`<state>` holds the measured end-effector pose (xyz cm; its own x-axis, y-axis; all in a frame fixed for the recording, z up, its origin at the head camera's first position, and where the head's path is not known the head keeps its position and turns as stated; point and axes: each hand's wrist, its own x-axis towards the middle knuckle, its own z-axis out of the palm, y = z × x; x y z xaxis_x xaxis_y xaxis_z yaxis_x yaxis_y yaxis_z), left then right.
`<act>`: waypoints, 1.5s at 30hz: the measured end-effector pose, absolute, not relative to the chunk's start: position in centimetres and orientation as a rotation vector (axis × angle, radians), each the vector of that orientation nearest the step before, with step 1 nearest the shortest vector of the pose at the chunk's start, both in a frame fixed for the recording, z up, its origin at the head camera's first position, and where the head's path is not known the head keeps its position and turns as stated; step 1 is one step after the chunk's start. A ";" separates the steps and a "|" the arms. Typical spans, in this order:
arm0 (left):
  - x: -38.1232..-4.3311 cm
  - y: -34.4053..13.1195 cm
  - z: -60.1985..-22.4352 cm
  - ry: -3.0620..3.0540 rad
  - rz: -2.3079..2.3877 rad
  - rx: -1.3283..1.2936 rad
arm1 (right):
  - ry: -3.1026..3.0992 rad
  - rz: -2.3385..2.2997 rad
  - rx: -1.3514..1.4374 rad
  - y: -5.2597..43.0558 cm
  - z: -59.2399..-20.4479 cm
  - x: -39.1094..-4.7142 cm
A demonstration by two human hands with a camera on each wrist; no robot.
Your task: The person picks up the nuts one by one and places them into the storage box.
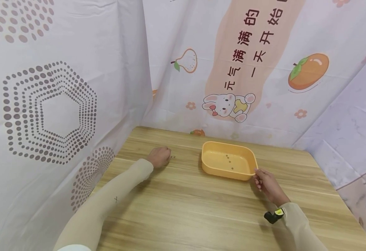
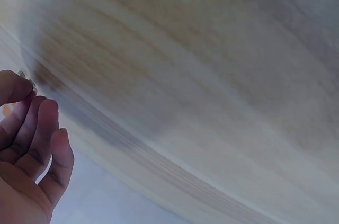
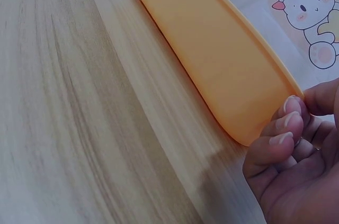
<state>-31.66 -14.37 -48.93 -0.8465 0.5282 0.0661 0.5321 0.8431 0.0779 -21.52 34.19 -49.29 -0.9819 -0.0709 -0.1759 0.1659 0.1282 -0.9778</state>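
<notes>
In the head view a shallow yellow plastic tray [image 1: 223,171] stands on the wooden table, with several small dark metal pieces [image 1: 230,161] scattered across its floor. My right hand [image 1: 268,184] pinches the tray's near right corner by the rim, thumb over the edge; the right wrist view has the other fingers curled beside the wall. Left of the tray, my left hand [image 1: 160,157] is low at the tabletop. Its thumb and forefinger pinch a small shiny metal piece [image 2: 33,85], mostly covered by the fingertips. Similar small pieces [image 1: 174,157] show right beside that hand.
The wooden table [image 1: 183,209] reaches back to a printed curtain [image 1: 183,104] with a rabbit and fruit. Another curtain [image 1: 63,115] hangs close along the left side, and pale cloth hangs at the right. A small black device [image 1: 274,216] is strapped at the right wrist.
</notes>
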 end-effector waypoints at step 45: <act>-31.9 -12.0 -46.6 -2.852 -0.280 -0.949 | 2.210 -1.966 0.101 34.3 -49.2 -21.4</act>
